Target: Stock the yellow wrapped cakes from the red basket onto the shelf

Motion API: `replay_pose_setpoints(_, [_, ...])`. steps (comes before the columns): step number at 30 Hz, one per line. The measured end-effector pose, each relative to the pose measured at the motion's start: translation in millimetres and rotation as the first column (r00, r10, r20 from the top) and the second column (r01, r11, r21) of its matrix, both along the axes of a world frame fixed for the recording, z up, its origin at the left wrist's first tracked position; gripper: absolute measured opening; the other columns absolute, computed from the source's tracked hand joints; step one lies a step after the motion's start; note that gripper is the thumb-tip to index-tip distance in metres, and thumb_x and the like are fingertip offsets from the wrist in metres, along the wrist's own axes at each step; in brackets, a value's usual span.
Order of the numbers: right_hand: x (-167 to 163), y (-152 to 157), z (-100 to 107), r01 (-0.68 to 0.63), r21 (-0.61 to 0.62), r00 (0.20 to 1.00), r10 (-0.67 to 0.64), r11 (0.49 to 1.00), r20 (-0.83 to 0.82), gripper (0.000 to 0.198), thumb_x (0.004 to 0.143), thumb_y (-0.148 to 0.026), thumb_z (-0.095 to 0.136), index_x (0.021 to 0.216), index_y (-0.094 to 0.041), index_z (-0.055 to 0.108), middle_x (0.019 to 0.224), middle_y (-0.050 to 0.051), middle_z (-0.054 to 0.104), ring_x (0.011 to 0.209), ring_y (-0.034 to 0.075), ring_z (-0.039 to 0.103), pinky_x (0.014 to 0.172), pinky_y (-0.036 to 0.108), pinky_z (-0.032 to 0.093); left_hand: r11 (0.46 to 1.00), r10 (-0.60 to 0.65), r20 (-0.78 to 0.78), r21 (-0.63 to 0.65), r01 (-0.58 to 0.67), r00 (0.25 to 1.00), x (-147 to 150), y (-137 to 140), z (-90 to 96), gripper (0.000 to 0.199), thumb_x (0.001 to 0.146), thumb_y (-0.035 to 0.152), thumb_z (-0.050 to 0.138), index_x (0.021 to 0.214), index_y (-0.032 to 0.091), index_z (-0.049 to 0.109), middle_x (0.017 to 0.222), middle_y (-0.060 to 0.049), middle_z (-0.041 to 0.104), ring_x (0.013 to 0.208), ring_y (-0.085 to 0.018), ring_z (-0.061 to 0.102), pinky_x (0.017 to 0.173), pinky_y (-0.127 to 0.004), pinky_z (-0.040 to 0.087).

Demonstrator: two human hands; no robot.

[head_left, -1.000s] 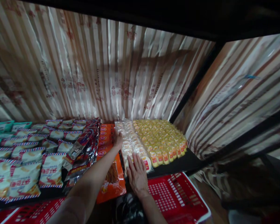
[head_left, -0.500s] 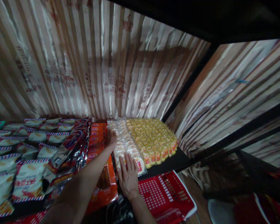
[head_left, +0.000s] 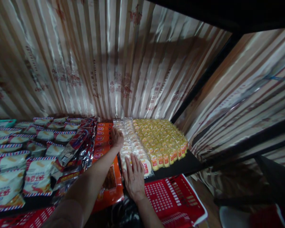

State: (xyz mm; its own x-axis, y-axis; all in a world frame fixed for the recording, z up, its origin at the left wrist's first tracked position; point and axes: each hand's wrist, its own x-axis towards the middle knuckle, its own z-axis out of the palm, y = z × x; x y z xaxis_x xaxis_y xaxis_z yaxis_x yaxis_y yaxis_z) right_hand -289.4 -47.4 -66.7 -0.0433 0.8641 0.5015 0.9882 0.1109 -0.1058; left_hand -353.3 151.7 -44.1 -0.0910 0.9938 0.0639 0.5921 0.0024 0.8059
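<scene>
Rows of white, round snacks in clear wrappers [head_left: 144, 155] lie on a dark shelf [head_left: 180, 164]. Along the left side of these rows rests my left hand [head_left: 118, 139], its fingers extended and lying against the wrappers. My right hand [head_left: 134, 179] lies flat at their front left, fingers stretched over the nearest packs. Neither hand is closed around a pack. To the right, touching the white rows, stand yellow wrapped snacks [head_left: 161, 139] in tight rows. An orange snack bag [head_left: 102, 147] lies flat to the left, partly hidden by my left forearm.
Further left are dark red shiny packets [head_left: 74, 145] and several white snack bags with striped edges [head_left: 39, 175]. A red plastic basket [head_left: 156, 199] sits below the shelf's front edge. Behind stands a pleated, printed curtain [head_left: 85, 79], with a black frame post [head_left: 204, 76] at the right.
The camera view has shifted, so the shelf and its goods appear slightly further right. Both hands stay on the white packs, in nearly the same pose.
</scene>
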Motion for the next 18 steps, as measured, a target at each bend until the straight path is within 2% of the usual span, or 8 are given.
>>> replay_pose_setpoints(2, [0.3,-0.1,0.2,0.0,0.006,1.0,0.0,1.0,-0.005,0.05,0.088,-0.028,0.043,0.138,-0.024,0.034,0.146,0.009,0.03,0.133,0.027,0.028,0.104,0.049,0.026,0.998,-0.01,-0.084,0.062,0.015,0.996,-1.1,-1.2,4.2,0.053,0.088,0.026,0.031,0.138,0.007,0.03,0.149,-0.012,0.019,0.139,-0.022,0.003,0.114,-0.037,0.006])
replay_pose_setpoints(5, [-1.0,-0.8,2.6,0.012,0.012,1.0,-0.012,1.0,-0.029,0.049,0.088,-0.031,0.044,0.136,-0.025,0.037,0.145,0.008,0.032,0.132,0.026,0.029,0.105,0.047,0.026,0.983,-0.109,-0.297,0.113,0.148,0.949,-2.9,-1.9,10.4,0.051,0.088,0.034,0.031,0.138,0.019,0.034,0.15,-0.005,0.02,0.139,-0.022,0.005,0.113,-0.041,0.006])
replay_pose_setpoints(7, [-2.1,-1.2,4.2,0.019,0.019,0.999,-0.019,1.0,-0.042,0.047,0.088,-0.034,0.044,0.135,-0.025,0.039,0.144,0.008,0.034,0.132,0.026,0.03,0.105,0.047,0.026,0.967,-0.202,-0.417,0.057,0.247,0.886,-4.3,-1.2,13.7,0.051,0.088,0.038,0.031,0.136,0.022,0.037,0.149,-0.004,0.022,0.139,-0.022,0.009,0.113,-0.042,0.007])
replay_pose_setpoints(10, [-3.3,-1.2,5.3,0.025,0.031,0.999,-0.024,0.999,-0.045,0.046,0.088,-0.034,0.045,0.133,-0.024,0.042,0.143,0.009,0.035,0.132,0.026,0.029,0.104,0.047,0.027,0.94,-0.298,-0.526,-0.016,0.342,0.796,-6.2,1.1,16.3,0.055,0.089,0.041,0.028,0.138,0.018,0.034,0.149,-0.006,0.021,0.139,-0.023,0.009,0.113,-0.041,0.007])
replay_pose_setpoints(15, [-4.8,-0.6,4.9,0.037,0.019,0.997,-0.035,0.999,-0.072,0.046,0.088,-0.034,0.046,0.133,-0.023,0.043,0.143,0.01,0.036,0.132,0.027,0.029,0.104,0.048,0.027,0.933,-0.325,-0.584,-0.072,0.352,0.744,-7.0,2.7,18.2,0.056,0.09,0.041,0.022,0.139,0.017,0.031,0.15,-0.007,0.017,0.139,-0.022,0.007,0.113,-0.041,0.006])
replay_pose_setpoints(18, [-5.7,-0.8,4.2,0.038,0.021,0.996,-0.036,0.999,-0.086,0.046,0.088,-0.034,0.046,0.132,-0.023,0.043,0.143,0.01,0.035,0.132,0.027,0.028,0.104,0.049,0.027,0.945,-0.267,-0.601,-0.01,0.327,0.753,-6.0,-0.5,21.0,0.055,0.09,0.041,0.022,0.14,0.02,0.029,0.151,-0.005,0.017,0.139,-0.023,0.005,0.113,-0.043,0.006])
